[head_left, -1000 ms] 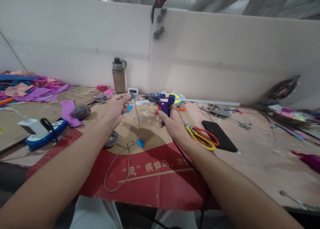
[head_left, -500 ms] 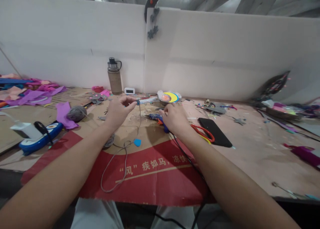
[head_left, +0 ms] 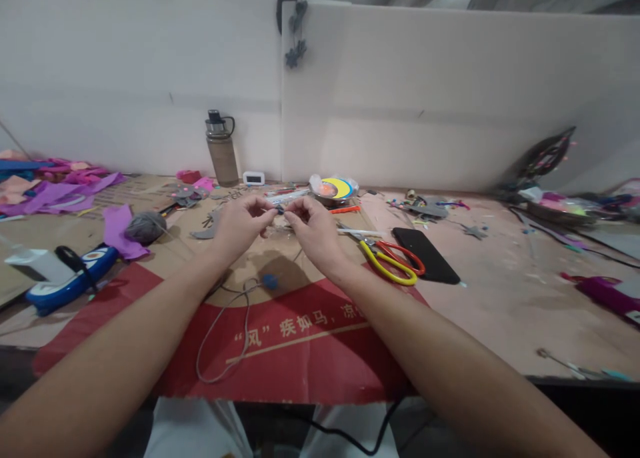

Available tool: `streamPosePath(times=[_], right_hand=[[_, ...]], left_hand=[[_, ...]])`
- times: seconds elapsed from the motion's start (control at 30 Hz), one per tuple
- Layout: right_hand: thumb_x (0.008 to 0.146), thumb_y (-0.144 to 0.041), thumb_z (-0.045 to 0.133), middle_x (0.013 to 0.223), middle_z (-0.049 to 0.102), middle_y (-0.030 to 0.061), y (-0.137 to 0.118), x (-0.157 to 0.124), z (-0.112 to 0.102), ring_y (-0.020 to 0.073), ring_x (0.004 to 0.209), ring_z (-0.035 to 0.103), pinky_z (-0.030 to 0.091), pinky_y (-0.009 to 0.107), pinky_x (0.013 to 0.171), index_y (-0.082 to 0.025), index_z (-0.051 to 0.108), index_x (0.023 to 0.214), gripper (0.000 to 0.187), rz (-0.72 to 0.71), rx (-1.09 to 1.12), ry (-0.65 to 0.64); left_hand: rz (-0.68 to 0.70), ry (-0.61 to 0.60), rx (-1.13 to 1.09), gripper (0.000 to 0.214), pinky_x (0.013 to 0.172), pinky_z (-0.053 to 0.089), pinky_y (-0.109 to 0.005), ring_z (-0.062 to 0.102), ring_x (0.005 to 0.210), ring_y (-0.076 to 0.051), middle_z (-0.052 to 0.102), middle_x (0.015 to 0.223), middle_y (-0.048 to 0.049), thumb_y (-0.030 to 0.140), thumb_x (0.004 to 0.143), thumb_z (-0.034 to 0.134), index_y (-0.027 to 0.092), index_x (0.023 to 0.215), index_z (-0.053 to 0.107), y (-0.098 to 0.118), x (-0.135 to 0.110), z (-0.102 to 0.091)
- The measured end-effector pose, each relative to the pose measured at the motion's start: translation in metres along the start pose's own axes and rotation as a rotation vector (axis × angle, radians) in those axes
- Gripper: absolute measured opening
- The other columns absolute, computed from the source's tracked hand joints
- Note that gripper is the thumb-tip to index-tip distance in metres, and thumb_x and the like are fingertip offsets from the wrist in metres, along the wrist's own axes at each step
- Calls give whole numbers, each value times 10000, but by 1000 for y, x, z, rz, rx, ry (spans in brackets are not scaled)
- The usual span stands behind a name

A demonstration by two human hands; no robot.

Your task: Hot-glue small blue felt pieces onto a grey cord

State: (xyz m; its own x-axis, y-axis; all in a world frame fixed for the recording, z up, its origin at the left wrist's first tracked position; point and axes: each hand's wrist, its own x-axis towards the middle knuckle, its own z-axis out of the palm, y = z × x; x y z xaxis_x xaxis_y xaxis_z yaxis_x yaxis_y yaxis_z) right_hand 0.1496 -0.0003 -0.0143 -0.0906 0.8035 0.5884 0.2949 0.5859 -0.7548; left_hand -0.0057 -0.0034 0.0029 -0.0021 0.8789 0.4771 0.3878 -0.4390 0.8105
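Observation:
My left hand [head_left: 245,221] and my right hand [head_left: 313,233] meet over the middle of the cardboard. Between their fingertips is a small dark-blue piece [head_left: 280,210], pinched from both sides; its exact shape is mostly hidden. Below the hands, a bright blue piece [head_left: 270,281] is blurred, close to a thin grey cord [head_left: 200,351] that loops over the red printed part of the cardboard [head_left: 320,371]. Scissors [head_left: 387,261] with red and yellow handles lie right of my right hand.
A black phone [head_left: 427,255] lies beside the scissors. Farther left are a grey yarn ball [head_left: 145,226], purple scraps [head_left: 120,231] and a blue power strip [head_left: 75,281]. A bottle [head_left: 221,151], a small clock [head_left: 254,178] and a bowl [head_left: 334,201] stand near the white partition.
My right hand has left the blue glue gun and moved left to join my left hand at the small blue piece. The glue gun no longer shows. The view has shifted slightly.

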Motion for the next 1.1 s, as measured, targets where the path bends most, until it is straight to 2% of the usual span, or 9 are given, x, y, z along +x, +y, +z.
streamPosePath(times=[0.2,0.4,0.53,0.77,1.1], right_hand=[[843,-246,560,820,616,36,-4,3,-4,146,759,531,419,299,738,-186,567,769,95,-49,-128,39],[846,-247,546,828,626,39,-1,6,-5,145,767,534,420,292,725,-190,560,766,100,-46,-134,57],[841,-227,547,838,630,53,-2,6,-6,152,775,544,422,305,730,-184,567,772,84,-52,-127,71],[860,-198,550,838,616,55,-4,3,-6,161,794,538,401,302,725,-183,557,794,68,-143,-241,77],[902,-266,526,798,578,38,-6,-1,-3,150,719,497,369,302,685,-185,555,776,153,-119,-370,16]], left_hand=[[-142,-97,-273,193,641,568,-291,684,624,-157,707,707,-59,273,688,765,133,769,661,1,0,6],[-72,-168,-154,200,698,561,-275,681,698,-143,733,807,-60,309,721,736,170,866,745,-1,-2,7],[-58,-173,-110,199,705,563,-294,685,719,-164,736,799,-65,330,736,723,179,860,757,1,-4,8],[-141,-159,-167,247,713,587,-321,699,707,-176,728,783,-67,370,721,718,134,792,716,7,-5,9],[-117,-42,-228,153,625,593,-287,672,593,-143,643,640,-6,266,710,693,147,690,599,2,-4,10]])
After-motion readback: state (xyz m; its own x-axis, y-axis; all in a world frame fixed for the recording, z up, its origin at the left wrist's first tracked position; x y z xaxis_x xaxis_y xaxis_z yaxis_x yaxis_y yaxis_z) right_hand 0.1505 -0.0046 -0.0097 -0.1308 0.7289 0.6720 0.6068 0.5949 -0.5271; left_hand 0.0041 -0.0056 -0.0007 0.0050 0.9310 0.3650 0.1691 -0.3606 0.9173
